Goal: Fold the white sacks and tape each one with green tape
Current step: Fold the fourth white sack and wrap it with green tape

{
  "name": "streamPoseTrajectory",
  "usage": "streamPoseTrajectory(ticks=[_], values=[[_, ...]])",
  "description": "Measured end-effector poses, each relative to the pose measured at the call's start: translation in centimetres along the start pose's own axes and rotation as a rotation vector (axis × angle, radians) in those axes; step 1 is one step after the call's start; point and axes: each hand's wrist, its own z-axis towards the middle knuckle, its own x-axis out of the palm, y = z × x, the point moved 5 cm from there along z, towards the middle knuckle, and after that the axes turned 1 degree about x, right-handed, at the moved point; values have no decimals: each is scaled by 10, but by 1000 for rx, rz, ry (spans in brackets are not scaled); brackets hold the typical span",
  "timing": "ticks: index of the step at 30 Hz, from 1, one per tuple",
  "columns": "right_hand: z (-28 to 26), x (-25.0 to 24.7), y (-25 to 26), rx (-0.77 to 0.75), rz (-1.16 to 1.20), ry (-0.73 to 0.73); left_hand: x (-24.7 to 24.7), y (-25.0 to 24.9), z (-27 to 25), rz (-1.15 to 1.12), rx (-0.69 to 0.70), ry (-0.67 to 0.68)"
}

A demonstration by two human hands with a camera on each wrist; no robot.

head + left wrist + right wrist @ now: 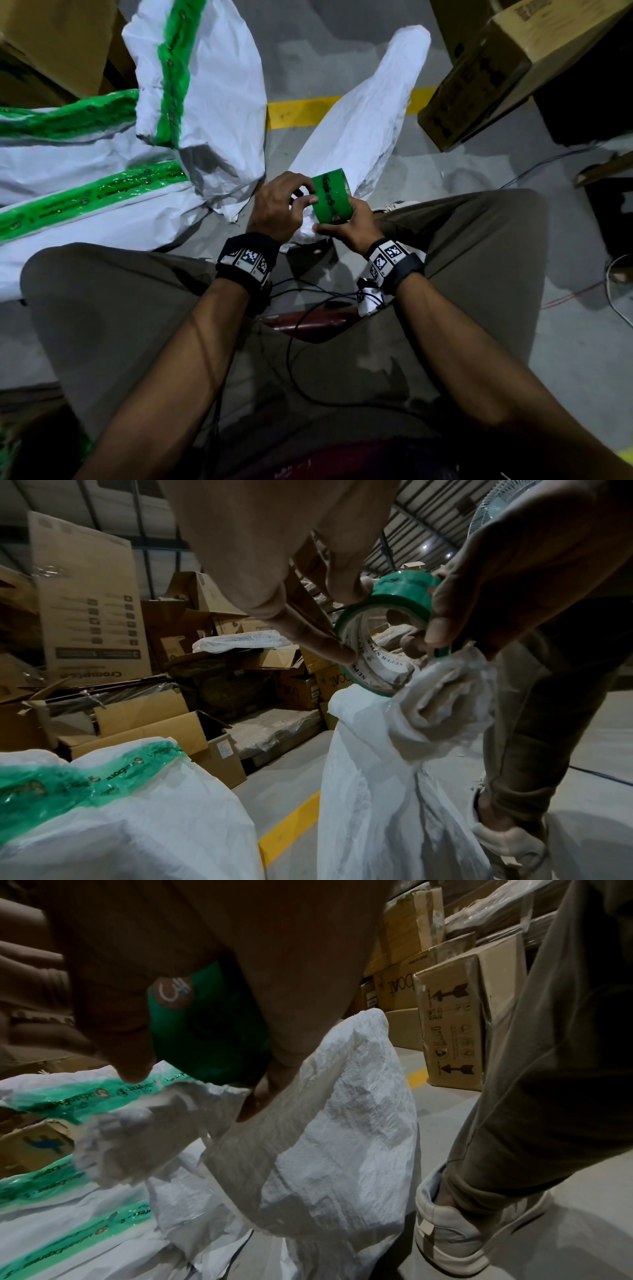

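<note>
I sit with a roll of green tape held between my knees. My right hand grips the roll from below and to the right, its fingers curled round the rim. My left hand pinches at the roll's outer face with thumb and forefinger. In the left wrist view the roll shows its printed cardboard core. A long folded white sack lies on the floor ahead, and its bunched near end sits just under the roll. Whether my right hand also holds that end is hidden.
Several white sacks with green tape strips lie heaped at the left. Cardboard boxes stand at the upper right and upper left. A yellow line crosses the grey floor. Cables run between my legs.
</note>
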Motion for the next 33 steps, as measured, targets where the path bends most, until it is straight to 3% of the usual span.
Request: streamPoseTrajectory(ticks=[22, 27, 33], values=[[-4, 0, 5, 18, -65, -68, 4, 2, -6, -19, -14, -103], [-4, 0, 9, 1, -111, -49, 3, 15, -10, -158, -192, -90], [-4, 0, 9, 2, -188, -56, -1, 21, -11, -170, -206, -79]])
